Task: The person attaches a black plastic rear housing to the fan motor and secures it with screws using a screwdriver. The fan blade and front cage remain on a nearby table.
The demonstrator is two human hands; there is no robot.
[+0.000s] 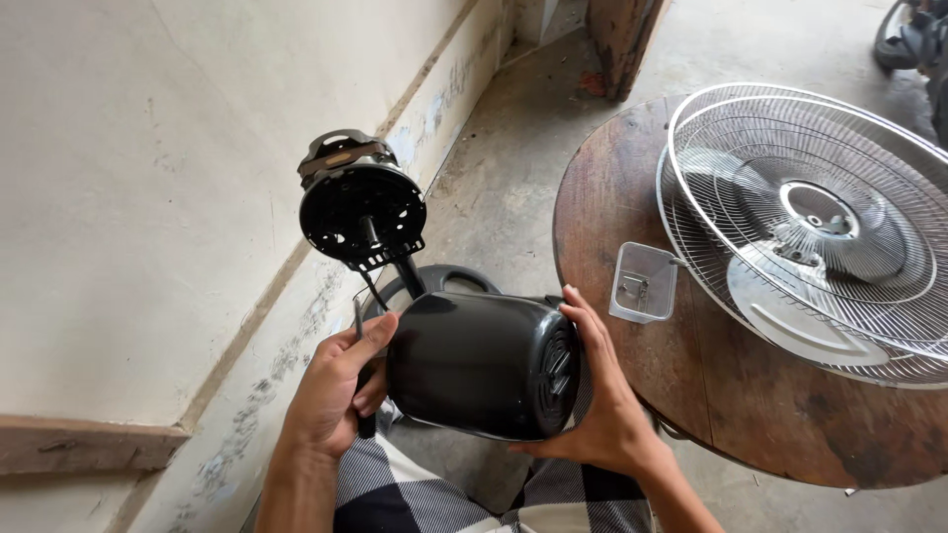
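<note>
- The left hand (331, 390) is closed around a thin dark tool shaft (363, 395), its thumb pressing against the near end of a glossy black plastic fan motor cover (474, 360).
- The right hand (592, 395) is open, palm and spread fingers cupped under and around the vented rear end of that cover, holding it in the air above the lap.
- Just above the cover stands the bare fan motor with its round black perforated plate and short shaft (362, 209), tilted toward the camera on its black neck; a rounded black base part (449, 278) shows behind the cover.
- Below the hands lies black-and-white checked cloth (444, 494) over the person's legs.
- To the right is a round, worn brown wooden table (602, 207); on it a small clear plastic square tub (644, 282) with a few small metal parts inside, touching the rim of the stacked silver wire fan grilles (810, 227).
- The floor is grey, stained concrete (513, 148).
- On the left runs a cream plastered wall (148, 148), with scuffed paint low down and a brown wooden ledge (79, 444).
</note>
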